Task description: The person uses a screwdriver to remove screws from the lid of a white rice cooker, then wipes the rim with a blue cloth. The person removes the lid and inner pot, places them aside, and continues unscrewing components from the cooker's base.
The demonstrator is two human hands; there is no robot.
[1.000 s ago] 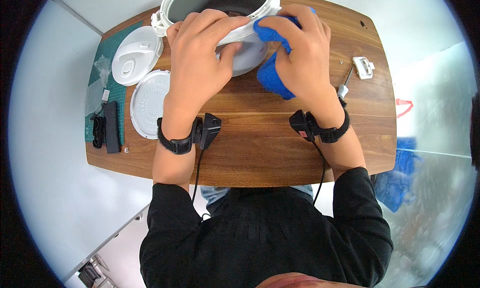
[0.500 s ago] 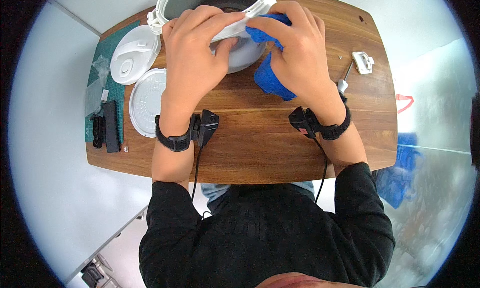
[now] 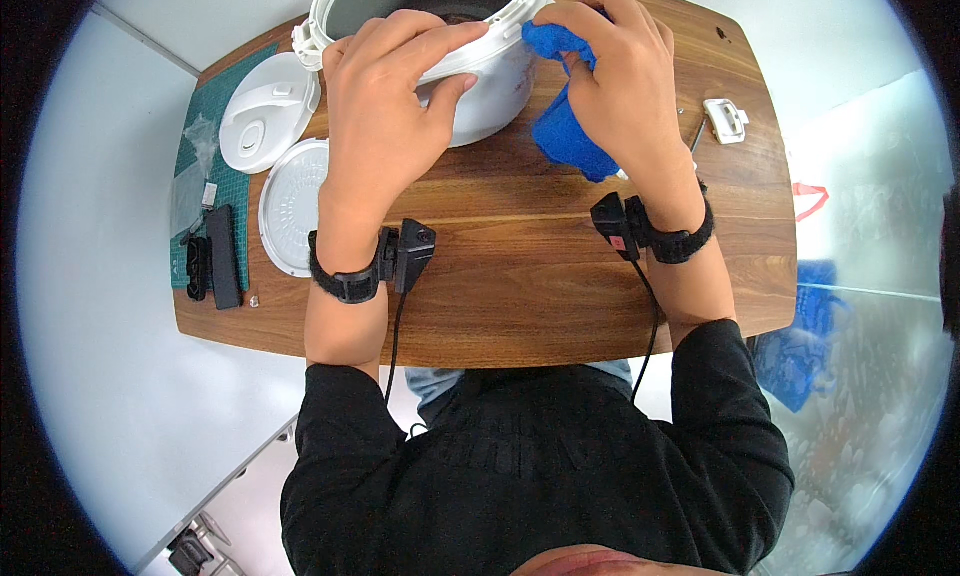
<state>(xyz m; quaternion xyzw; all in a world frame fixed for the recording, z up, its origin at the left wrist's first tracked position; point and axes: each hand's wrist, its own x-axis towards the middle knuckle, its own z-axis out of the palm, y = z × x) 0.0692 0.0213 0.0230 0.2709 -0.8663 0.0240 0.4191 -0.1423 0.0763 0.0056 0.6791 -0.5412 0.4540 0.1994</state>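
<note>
At the far edge of the table stands a white rice cooker (image 3: 500, 101), its lid off and its dark inside partly showing. My left hand (image 3: 385, 106) grips its near rim, fingers over the top and thumb against the outer wall. In my right hand (image 3: 625, 81) a blue cloth (image 3: 572, 141) is bunched between thumb and fingers. One end of the cloth lies at the right side of the rim, while the rest hangs down beside the cooker. Whether the cloth touches the rim, I cannot tell.
To the left, a white lid (image 3: 265, 116) rests partly on a green cutting mat (image 3: 240, 84), near a round white plate (image 3: 285, 211) and a black oblong case (image 3: 224, 256). On the right lie a white latch-like part (image 3: 725, 121) and a screwdriver (image 3: 699, 134), mostly hidden by my right arm.
My right hand has moved right along the rim with the blue cloth, uncovering more of the cooker's wall. My left hand has hardly moved.
</note>
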